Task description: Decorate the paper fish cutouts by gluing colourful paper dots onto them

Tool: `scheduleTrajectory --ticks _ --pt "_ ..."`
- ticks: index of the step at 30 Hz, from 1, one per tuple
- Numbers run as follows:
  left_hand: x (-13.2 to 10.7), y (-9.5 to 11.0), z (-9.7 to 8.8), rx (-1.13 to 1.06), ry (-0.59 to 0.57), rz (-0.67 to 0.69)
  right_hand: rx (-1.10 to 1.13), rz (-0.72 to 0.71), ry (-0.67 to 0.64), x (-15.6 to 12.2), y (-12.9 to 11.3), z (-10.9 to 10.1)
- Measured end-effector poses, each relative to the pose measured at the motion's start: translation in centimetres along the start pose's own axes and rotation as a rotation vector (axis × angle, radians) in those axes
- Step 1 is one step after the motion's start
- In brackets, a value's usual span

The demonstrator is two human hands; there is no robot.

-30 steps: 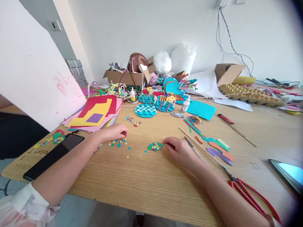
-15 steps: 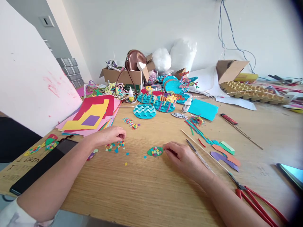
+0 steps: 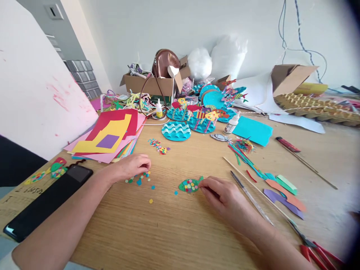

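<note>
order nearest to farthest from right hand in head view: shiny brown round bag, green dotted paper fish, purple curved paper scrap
From the right hand:
1. Green dotted paper fish, just left, by the fingertips
2. Purple curved paper scrap, off to the right
3. Shiny brown round bag, far back

Brown bag, black phone, egg tray

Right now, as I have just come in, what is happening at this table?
A person's right hand has its grip at the tail of a spotted green fish cut-out. The left hand is over a scatter of loose dots; whether it pinches one, I cannot tell. Red-handled scissors lie at the right.
</note>
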State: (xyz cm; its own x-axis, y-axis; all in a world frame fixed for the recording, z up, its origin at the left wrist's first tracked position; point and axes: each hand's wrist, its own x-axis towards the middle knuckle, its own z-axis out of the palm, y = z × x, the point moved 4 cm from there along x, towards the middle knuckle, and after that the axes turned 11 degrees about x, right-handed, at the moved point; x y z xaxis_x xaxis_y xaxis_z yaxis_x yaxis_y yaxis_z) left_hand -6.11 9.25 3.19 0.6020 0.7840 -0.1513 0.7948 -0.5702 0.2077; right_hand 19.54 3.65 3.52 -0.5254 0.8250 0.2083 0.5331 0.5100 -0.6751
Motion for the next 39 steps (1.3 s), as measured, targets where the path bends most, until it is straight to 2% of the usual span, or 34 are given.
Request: scheduleTrajectory --ticks 11,14,20,23,27,30,33,39 --pt "0.0 -0.1 -0.4 -0.012 0.006 -0.049 0.023 0.006 -0.030 0.0 -0.5 -0.1" --pt "-0.2 0.0 -0.8 -0.133 0.057 -0.084 0.041 0.020 -0.035 0.0 -0.4 0.1" --pt "-0.1 1.0 -0.4 -0.551 0.111 -0.108 0.130 0.073 0.022 0.0 -0.1 0.1" --pt "0.1 2.2 -0.2 -0.700 0.146 -0.104 0.275 0.161 0.058 0.2 0.0 0.2" --pt "0.3 3.9 -0.8 -0.799 0.213 -0.064 0.649 0.322 0.048 0.3 -0.8 0.8" --pt "0.3 5.1 -1.6 -0.730 0.262 -0.021 0.904 0.440 -0.005 0.3 -2.0 1.4" --pt "0.1 6.8 -2.5 -0.553 0.347 0.071 1.107 0.515 -0.073 0.5 -3.1 1.8" --pt "-0.5 10.5 -3.4 -0.081 0.564 0.413 1.394 0.571 -0.146 1.3 -3.9 2.2"
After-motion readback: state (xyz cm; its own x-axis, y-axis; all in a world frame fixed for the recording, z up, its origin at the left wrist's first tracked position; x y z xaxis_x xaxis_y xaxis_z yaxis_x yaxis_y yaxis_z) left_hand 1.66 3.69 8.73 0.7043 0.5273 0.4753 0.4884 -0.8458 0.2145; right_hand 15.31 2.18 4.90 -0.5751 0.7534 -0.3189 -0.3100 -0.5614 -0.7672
